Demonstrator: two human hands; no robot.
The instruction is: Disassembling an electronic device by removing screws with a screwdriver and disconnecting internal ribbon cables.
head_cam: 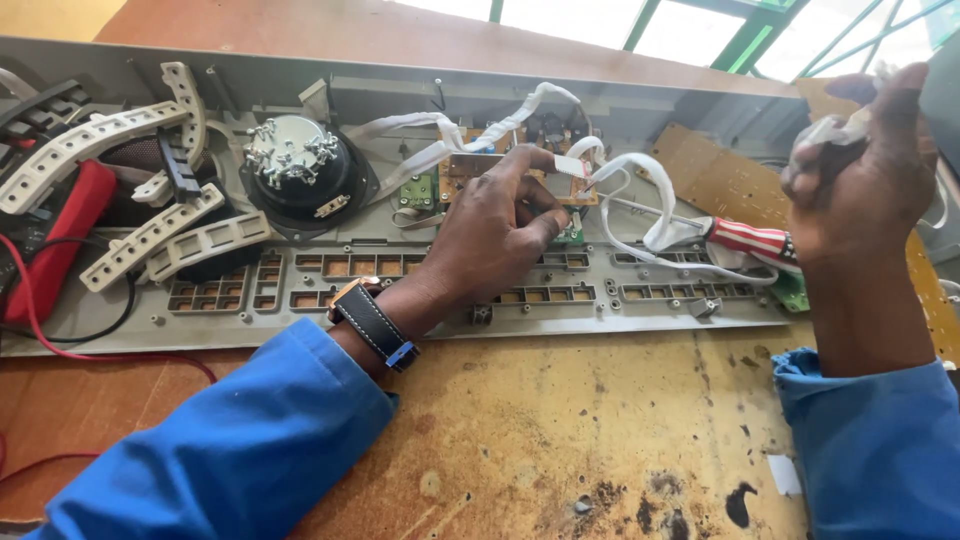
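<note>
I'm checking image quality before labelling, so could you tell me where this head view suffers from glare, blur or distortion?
Head view: the windows at the top are blown out white; the raised right hand is slightly soft and dark against that light; the grey casing bows at its edges from wide-angle distortion; the left hand and small circuit board are evenly lit and sharp.

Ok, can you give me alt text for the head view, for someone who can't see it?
A person's left hand pinches a white connector on a small brown circuit board inside an opened grey electronic keyboard case. The raised right hand grips a bunch of white ribbon cable. A speaker and loose white key-contact strips lie to the left.
</note>
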